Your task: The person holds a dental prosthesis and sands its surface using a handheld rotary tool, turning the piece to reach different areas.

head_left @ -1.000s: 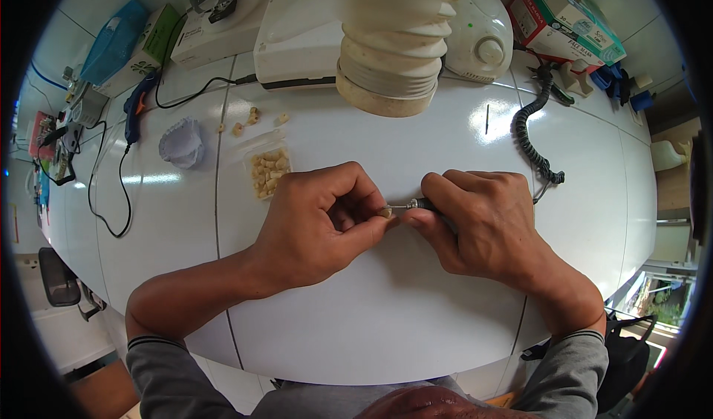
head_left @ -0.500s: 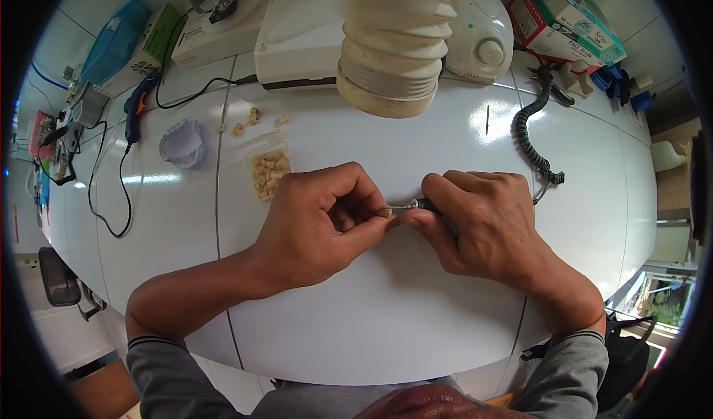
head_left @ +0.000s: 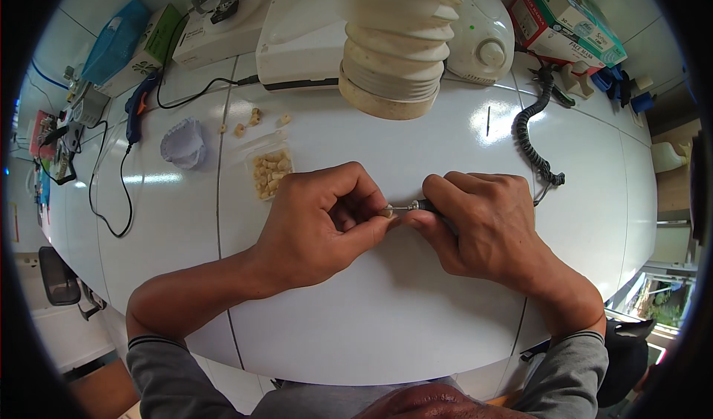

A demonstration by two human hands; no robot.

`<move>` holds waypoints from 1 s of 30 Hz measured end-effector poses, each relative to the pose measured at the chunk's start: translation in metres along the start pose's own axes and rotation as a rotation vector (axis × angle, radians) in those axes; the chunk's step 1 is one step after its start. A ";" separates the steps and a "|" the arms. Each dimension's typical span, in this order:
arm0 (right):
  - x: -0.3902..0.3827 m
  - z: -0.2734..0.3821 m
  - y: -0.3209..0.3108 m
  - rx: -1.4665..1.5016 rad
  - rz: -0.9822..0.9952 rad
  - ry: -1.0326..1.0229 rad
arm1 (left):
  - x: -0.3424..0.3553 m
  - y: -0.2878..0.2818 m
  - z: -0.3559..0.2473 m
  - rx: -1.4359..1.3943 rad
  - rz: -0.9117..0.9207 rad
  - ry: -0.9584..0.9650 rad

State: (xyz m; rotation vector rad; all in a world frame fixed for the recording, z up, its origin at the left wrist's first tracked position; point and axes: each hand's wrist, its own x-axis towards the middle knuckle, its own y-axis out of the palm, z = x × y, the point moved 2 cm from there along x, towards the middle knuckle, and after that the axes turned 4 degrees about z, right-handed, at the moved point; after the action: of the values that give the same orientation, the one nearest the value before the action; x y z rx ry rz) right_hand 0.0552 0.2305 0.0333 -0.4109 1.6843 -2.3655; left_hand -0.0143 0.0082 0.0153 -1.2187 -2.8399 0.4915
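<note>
My left hand [head_left: 323, 222] pinches a small tan tooth-like piece [head_left: 389, 213] between thumb and fingers, near the middle of the white tiled table [head_left: 356, 322]. My right hand [head_left: 483, 222] grips a dark rotary handpiece [head_left: 426, 206], whose thin metal bit reaches left to the piece at my left fingertips. Whether the bit's tip touches it is too small to tell. Just beyond my left hand lies a clear box [head_left: 269, 165] of several tan tooth pieces, with a few loose pieces [head_left: 255, 116] behind it. A pale lilac dental cast [head_left: 183, 144] sits to their left.
A corrugated extraction hose [head_left: 394, 48] hangs over the back middle beside white machines [head_left: 479, 37]. A coiled black cord [head_left: 536, 141] lies at right, below stacked boxes [head_left: 561, 25]. A glue gun [head_left: 139, 107] with its cable is at left, near a blue container [head_left: 115, 40].
Both my hands hold nearly the same position and grip. The dark bag-like shape beyond my right elbow has shifted slightly.
</note>
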 end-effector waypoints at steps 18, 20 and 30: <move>-0.001 -0.005 0.000 0.038 -0.049 0.026 | 0.000 0.002 0.005 -0.018 0.015 0.068; -0.002 -0.005 -0.002 0.056 -0.055 0.038 | 0.000 0.002 0.005 -0.045 0.024 0.038; -0.002 -0.003 -0.002 0.042 -0.018 0.054 | -0.001 0.000 0.011 -0.108 0.028 -0.046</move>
State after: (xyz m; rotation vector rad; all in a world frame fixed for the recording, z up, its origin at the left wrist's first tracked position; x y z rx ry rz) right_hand 0.0562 0.2344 0.0340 -0.3595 1.6578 -2.4408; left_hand -0.0149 0.0048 0.0047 -1.2818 -2.9271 0.3759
